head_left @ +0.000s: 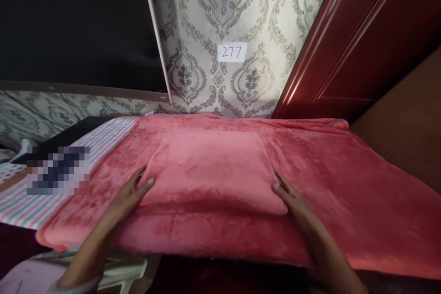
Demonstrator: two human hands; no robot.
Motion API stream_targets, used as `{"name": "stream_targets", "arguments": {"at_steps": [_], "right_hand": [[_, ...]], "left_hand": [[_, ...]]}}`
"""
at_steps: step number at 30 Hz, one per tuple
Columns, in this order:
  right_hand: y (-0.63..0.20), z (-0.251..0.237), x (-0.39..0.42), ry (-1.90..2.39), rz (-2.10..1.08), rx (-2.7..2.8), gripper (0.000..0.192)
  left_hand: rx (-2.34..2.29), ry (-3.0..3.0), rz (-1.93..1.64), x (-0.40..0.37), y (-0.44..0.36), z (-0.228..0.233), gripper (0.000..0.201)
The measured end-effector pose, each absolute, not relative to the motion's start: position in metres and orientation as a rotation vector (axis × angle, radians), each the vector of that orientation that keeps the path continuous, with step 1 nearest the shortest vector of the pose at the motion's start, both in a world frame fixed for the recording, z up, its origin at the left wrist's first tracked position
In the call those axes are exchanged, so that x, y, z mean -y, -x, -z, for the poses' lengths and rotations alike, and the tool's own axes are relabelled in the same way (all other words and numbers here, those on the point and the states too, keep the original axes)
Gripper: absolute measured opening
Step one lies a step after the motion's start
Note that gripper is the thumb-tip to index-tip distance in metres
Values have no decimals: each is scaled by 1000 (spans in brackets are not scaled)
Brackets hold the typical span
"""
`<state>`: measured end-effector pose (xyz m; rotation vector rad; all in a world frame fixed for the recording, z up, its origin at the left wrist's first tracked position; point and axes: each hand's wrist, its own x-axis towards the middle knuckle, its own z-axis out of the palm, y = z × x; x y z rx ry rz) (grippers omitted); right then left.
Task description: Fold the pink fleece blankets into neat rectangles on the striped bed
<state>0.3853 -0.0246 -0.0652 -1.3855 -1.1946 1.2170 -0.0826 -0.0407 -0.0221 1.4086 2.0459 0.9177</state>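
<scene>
A folded pink plush blanket (pixel 210 165) lies flat as a neat rectangle in the middle of the head view. Gripping its left edge is my left hand (pixel 132 191), thumb on top and the other fingers along the side, partly hidden. My right hand (pixel 289 193) holds the opposite edge near the front corner in much the same way. Under the folded piece spreads a larger pink plush cover (pixel 344 188), draped over a table-like surface.
A striped cloth (pixel 103 140) shows at the left, with a blurred-out item (pixel 58 170) on it. A large dark screen (pixel 76 27) stands behind. Patterned wallpaper bears a paper marked 277 (pixel 232 52). Red wooden panelling (pixel 361 32) rises at the right; a pale plastic stool (pixel 124 271) is below.
</scene>
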Motion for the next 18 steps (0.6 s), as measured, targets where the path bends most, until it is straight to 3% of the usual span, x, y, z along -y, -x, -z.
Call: {"name": "stream_targets", "arguments": {"at_steps": [3,6,9,13,18], "right_hand": [[-381,54,32,1467,-901,1302,86],[-355,26,38,1381,-512,1521,70],[-319,6,34,1224,-479,1752,63],[-290,19,19,1259,-513,1979,63],[-288,53,15,1513,-133,2335,64]], "left_hand": [[-2182,-1702,-979,44,66,4,80],[-2102,-2040,-940,43,28,-14,73],[-1908,-2287,-689,35,-17,-19,71],[-1850,-2449,-422,21,-47,3,75],[-1878,-2603,-401,17,-45,43,75]]}}
